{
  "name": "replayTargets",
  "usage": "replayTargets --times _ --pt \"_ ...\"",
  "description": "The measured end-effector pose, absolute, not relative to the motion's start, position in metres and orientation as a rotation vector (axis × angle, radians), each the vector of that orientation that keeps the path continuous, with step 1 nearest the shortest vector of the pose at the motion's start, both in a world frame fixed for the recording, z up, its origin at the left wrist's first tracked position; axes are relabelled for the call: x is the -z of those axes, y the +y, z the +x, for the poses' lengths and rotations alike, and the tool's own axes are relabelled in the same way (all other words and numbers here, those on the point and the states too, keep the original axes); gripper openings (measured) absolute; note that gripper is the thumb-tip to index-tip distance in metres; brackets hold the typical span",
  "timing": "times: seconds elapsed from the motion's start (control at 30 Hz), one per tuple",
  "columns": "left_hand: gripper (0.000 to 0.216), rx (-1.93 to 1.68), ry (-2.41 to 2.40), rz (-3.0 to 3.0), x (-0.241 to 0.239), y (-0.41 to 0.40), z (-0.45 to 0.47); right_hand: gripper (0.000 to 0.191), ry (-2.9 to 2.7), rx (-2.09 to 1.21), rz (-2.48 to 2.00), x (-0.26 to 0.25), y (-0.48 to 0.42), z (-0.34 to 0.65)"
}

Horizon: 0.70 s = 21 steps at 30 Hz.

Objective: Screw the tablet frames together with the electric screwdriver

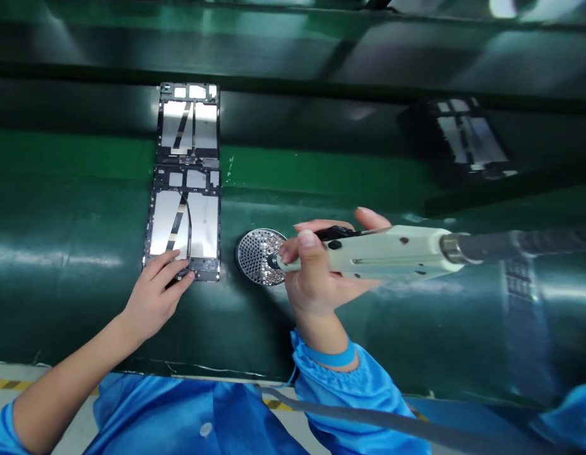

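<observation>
My right hand (316, 272) is wrapped around a pale electric screwdriver (392, 253) with a dark lever on its side. The screwdriver's tip points left, over a round perforated metal screw tray (252, 259) with many small screws on its right part. Whether the tip touches a screw is hidden by my fingers. My left hand (155, 291) rests its fingertips, slightly apart, on the lower edge of the nearer tablet frame (205, 227). This frame has a silver plate, black rim and slanting flat cable. A similar tablet frame (205, 126) lies directly beyond it.
A green mat (84, 303) covers the bench. Another tablet frame (480, 139) lies blurred at the far right. The screwdriver's cable (549, 243) runs off to the right. A dark ledge (297, 44) crosses the back. A blue sleeve (570, 414) shows at the lower right.
</observation>
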<state>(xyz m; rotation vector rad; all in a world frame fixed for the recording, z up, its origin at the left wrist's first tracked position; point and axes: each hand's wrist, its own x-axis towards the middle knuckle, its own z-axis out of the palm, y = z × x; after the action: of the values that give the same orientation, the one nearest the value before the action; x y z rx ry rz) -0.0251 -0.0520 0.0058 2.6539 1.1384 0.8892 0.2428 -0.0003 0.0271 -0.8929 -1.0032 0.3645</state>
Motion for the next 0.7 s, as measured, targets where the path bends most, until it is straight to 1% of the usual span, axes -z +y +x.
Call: replayTargets --times 0.17,0.37,0.47,0.53,0.6,0.67,0.7 --pt "0.031 -0.867 1.233 2.647 -0.014 -0.058 -0.016 0.046 -1.029 -0.363 -0.889 -0.030 -0.002 0.245" --pt "0.027 -0.710 1.427 2.784 -0.024 -0.070 0.003 0.047 -1.052 -0.388 -0.892 -0.032 -0.005 0.243" --pt "0.039 -0.714 1.389 2.711 -0.024 -0.072 -0.003 0.048 -1.064 -0.399 -0.886 -0.030 -0.005 0.243" --pt "0.054 -0.747 1.400 2.657 -0.019 -0.069 -0.020 0.048 -1.061 -0.404 -0.894 -0.028 -0.004 0.244" --pt "0.067 -0.741 1.546 2.608 -0.012 -0.065 -0.046 0.049 -1.059 -0.385 -0.905 -0.025 -0.002 0.244" --pt "0.072 -0.688 1.649 2.567 -0.007 -0.060 -0.074 0.050 -1.088 -0.380 -0.972 -0.022 -0.002 0.244" --pt "0.072 -0.675 1.589 2.582 -0.005 -0.056 -0.086 0.050 -1.108 -0.378 -1.028 -0.022 -0.002 0.243"
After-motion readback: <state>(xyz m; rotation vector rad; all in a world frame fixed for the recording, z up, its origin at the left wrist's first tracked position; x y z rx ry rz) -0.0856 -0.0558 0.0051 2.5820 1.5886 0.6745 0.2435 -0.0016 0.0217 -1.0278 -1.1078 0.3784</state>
